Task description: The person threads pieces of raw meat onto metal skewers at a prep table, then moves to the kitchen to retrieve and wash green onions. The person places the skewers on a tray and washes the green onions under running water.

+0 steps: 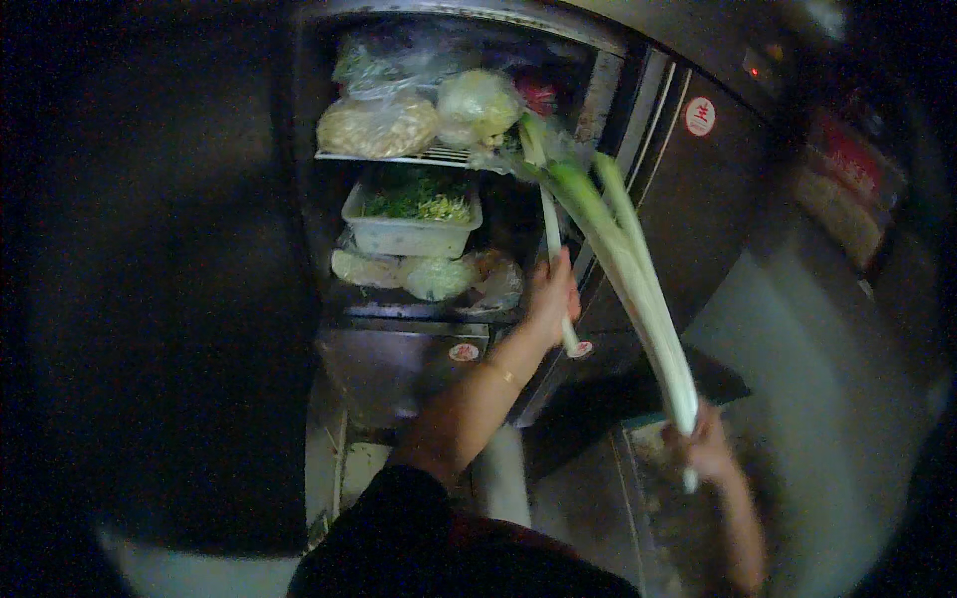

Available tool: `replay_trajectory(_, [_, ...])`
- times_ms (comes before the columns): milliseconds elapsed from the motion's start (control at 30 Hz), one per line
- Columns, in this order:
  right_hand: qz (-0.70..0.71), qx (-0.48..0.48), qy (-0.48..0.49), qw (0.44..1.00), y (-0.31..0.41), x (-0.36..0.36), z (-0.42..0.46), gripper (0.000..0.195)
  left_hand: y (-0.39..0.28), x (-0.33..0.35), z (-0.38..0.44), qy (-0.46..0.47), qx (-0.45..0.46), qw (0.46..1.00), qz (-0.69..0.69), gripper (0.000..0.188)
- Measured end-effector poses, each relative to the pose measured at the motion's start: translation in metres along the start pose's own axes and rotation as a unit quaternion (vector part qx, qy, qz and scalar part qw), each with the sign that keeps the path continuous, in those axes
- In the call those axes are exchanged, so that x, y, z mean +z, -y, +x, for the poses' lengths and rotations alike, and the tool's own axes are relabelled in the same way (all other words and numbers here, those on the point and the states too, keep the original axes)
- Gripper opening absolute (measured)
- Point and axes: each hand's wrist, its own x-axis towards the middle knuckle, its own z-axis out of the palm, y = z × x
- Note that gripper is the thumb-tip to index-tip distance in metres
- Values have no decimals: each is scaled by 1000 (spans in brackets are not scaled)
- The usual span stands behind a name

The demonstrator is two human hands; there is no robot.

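Note:
Long green onions point(635, 276), thick and white toward their lower ends, slant down from the right side of an opened refrigerator's shelf. My right hand point(703, 441) is closed around their white ends at the lower right. A thinner green onion stalk point(552, 224) is held in my left hand point(553, 291), in front of the refrigerator's right edge. The leafy tops of both reach up beside a cabbage-like vegetable in plastic wrap point(478, 105) and overlap there, so where they part is blurred.
On the wire shelf point(441, 155) lies a bag of pale food point(377, 125). Below stands a white plastic tub point(411, 235) of chopped greens, above wrapped vegetables point(437, 276). A dark refrigerator door point(179, 299) fills the left; a closed steel door point(673, 187) stands right.

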Motion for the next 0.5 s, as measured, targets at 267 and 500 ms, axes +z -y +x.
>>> replay_trajectory(267, [288, -25, 22, 957, -61, 116, -75, 51, 167, -18, -246, 84, 49, 980, 171, 49])
replay_trajectory(500, [143, -99, -126, 977, -162, 108, -128, 64, 97, -107, -316, 285, 126, 570, 760, 71])
